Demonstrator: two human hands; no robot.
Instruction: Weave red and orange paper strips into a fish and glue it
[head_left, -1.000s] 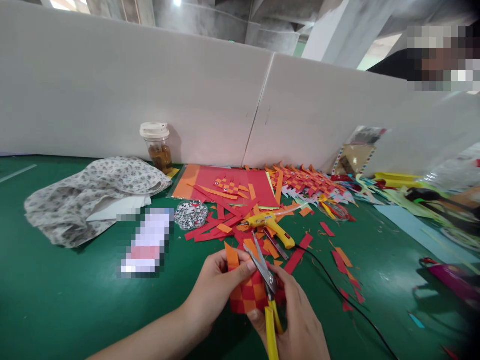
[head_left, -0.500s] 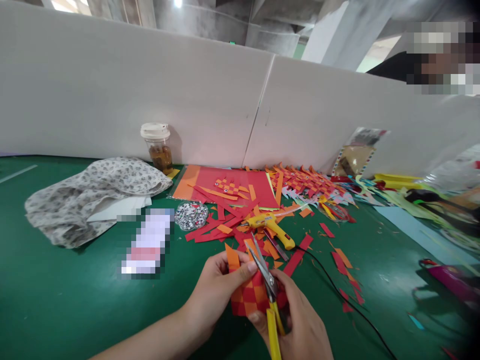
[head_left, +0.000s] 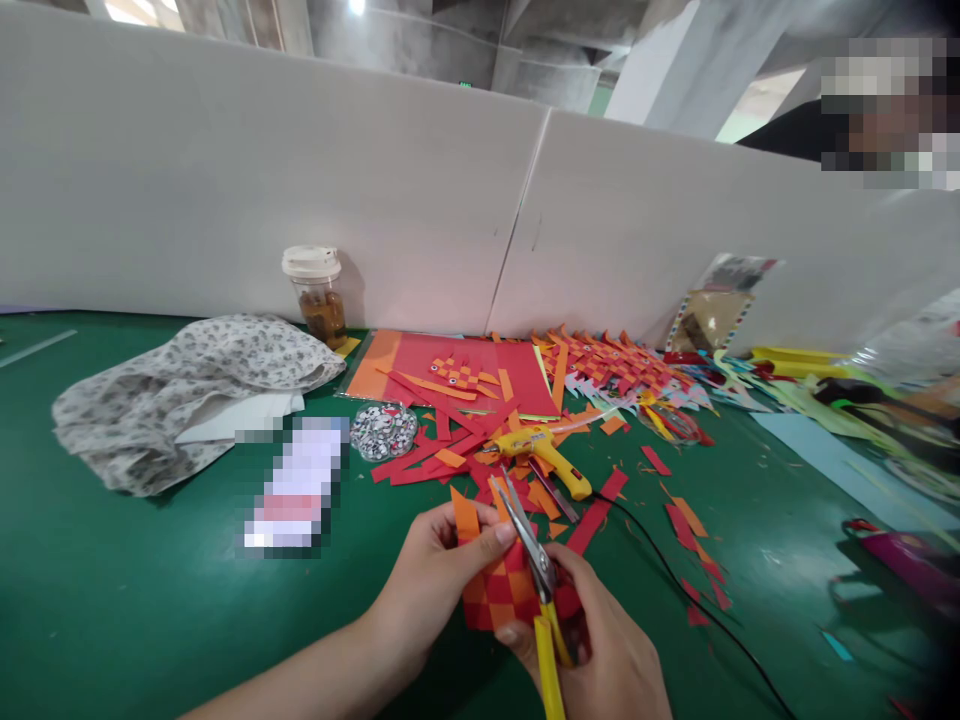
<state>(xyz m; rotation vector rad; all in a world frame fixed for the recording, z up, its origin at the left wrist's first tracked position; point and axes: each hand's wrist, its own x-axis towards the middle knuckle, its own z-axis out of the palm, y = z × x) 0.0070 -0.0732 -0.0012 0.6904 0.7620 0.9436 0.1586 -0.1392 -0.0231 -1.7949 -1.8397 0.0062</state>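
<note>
Two pale panels, meeting at a seam, make a wall (head_left: 300, 180) beyond the yellow glue gun (head_left: 540, 450), and over its top, far off to the gun's right, I can see part of another person (head_left: 787, 132), mostly blurred out. Under the gun spreads a green table (head_left: 150, 610). Well to the gun's left lies a crumpled patterned cloth (head_left: 187, 385); beyond the gun, a little left, sit red and orange sheets (head_left: 480, 365), and beyond it to the right a heap of woven paper shapes (head_left: 615, 360).

Nearer to the wearer than the gun are both hands. The left hand (head_left: 442, 560) has its thumb and fingers pinched on a red-and-orange checkered woven piece (head_left: 499, 590) — held up just in front of the gun. The right hand (head_left: 600, 630) has its fingers curled around the yellow handles of the scissors (head_left: 541, 575), its thumb at the woven piece's lower edge. The blades stand slightly apart by an orange strip at the top.

Left of the gun and farther back stands a lidded cup (head_left: 319, 295) of brown liquid. Smaller things come next — a round pack of googly eyes (head_left: 384, 430) left of the gun, and paper scraps (head_left: 682, 525) to its right.
</note>
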